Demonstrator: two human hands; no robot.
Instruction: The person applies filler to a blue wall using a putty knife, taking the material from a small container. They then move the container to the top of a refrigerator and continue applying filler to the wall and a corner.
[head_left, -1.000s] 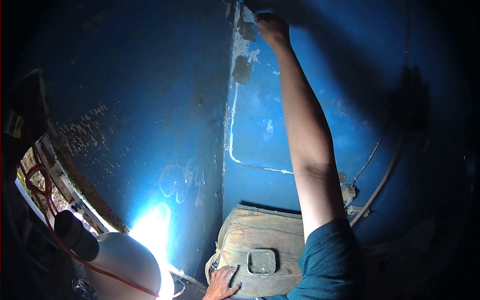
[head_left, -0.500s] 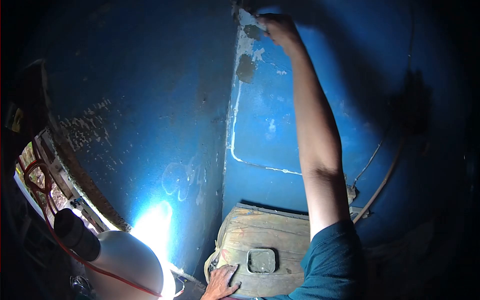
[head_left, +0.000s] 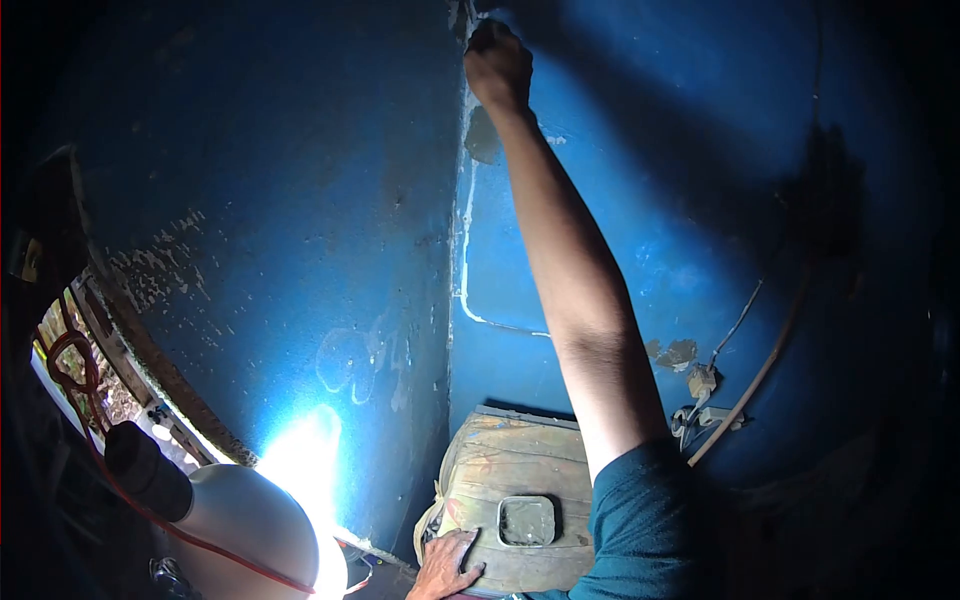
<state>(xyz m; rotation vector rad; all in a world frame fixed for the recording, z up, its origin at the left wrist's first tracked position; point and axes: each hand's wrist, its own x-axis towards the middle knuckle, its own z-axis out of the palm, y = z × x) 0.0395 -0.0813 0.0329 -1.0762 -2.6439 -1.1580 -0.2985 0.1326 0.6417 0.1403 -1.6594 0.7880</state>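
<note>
High up by the wall corner, my right hand (head_left: 500, 72) is closed, its back toward me. Whatever it grips is hidden behind the fingers. Just below it, a grey patch of filler (head_left: 482, 136) and a whitish line run down the blue wall (head_left: 520, 240). My left hand (head_left: 448, 566) lies with spread fingers on a worn, stained cushion-like block (head_left: 520, 460). On that block, right of the left hand, sits a small square dish (head_left: 526, 521) with grey paste in it.
At lower left a glaring white lamp (head_left: 245, 530) with a dark neck and red cord (head_left: 130, 488) stands before an opening in the wall. Right of my arm are a small wall box (head_left: 703, 380), wires and a slanting stick-like conduit (head_left: 750, 385).
My right hand has moved left and slightly down toward the wall corner, covering the upper pale patches. My left hand stays on the block.
</note>
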